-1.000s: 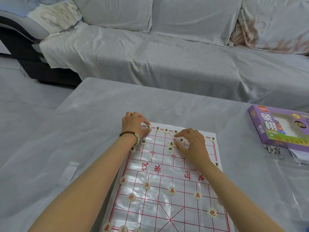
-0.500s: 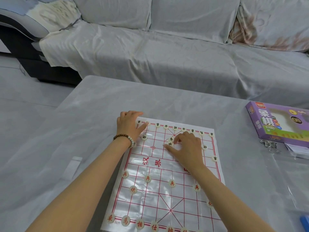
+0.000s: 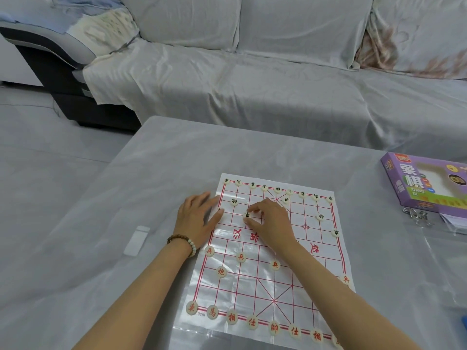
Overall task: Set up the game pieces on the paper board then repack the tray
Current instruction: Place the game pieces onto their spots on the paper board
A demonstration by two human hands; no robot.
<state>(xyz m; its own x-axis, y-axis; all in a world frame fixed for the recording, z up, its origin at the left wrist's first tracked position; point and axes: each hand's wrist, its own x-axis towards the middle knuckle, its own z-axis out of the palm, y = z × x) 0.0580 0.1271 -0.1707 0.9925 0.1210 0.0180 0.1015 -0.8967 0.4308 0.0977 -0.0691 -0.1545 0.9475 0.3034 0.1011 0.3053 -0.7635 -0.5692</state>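
On the worktop (image 3: 151, 173), easy to skid the slick paper board (image 3: 252, 286), pinned only at its left edge by the flat left hand (image 3: 199, 218). With right hand (image 3: 270, 221) pinching a black piece (image 3: 247, 214) on the far-left grid, liable to nudge the cannon piece (image 3: 234, 202) nearby.

Board (image 3: 235, 294): glossy clear film over a printed sheet, creased, strong glare. Pieces (image 3: 240, 257) on it: smooth, matt cream discs, plastic by appearance. Worktop (image 3: 151, 198) beneath: grey cover with a soft sheen. Box (image 3: 409, 183) right of board: glossy printed card. Bracelet (image 3: 180, 239) left of board: wooden beads. Sofa (image 3: 252, 84) beyond board: wrinkled matt cloth.
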